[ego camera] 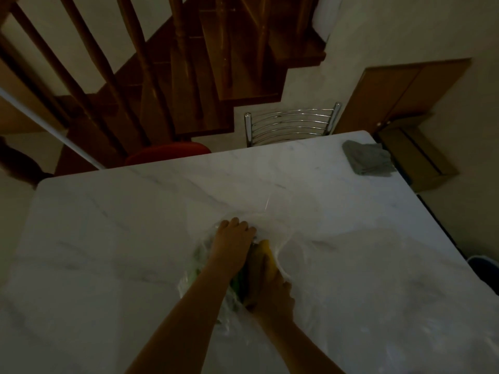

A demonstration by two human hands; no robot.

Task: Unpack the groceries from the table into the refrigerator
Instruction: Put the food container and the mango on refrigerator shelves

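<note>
Still bagged: our left hand (232, 244) presses the clear bag (291, 255) open on the table (108, 238), right hand (272, 295) clasps yellow produce (266, 255); next, lift it free.

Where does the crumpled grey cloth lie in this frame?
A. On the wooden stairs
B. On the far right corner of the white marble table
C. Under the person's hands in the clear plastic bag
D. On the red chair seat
B: the crumpled grey cloth sits on the far right corner of the white marble table, well apart from both hands.
</note>
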